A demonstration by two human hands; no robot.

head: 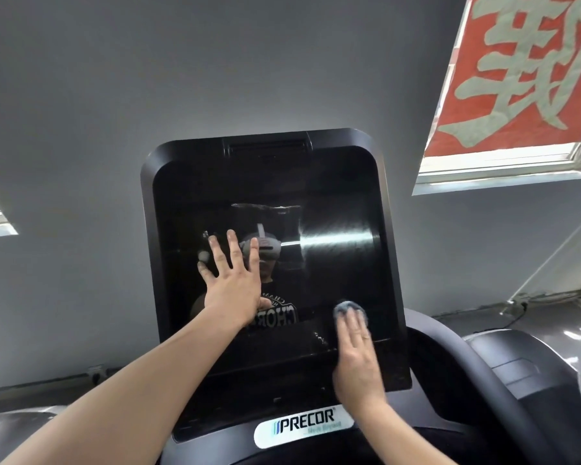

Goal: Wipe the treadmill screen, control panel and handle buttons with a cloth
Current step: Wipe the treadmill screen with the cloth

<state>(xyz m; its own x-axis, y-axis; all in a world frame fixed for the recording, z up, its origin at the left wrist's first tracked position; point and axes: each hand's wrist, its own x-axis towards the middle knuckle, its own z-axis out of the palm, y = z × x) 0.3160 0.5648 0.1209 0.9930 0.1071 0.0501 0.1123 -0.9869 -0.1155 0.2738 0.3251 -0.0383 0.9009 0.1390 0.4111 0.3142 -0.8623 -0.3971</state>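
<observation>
So my right hand presses the cloth flat-fingered at the screen's lower right; unwiped glass lies up-left, where my open left hand braces.

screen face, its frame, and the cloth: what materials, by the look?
Screen: glossy black glass or acrylic, since it mirrors the person and a light streak. Frame: moulded black plastic, smooth with a soft sheen on its rounded corners. Cloth: soft grey fabric, bunched under the right hand; weave too blurred to tell.

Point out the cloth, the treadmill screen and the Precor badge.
cloth (347,306), head view, grey edge above the fingertips.
treadmill screen (342,203), head view, bare dark glass, upper right.
Precor badge (304,425), head view, on the lettering.
</observation>
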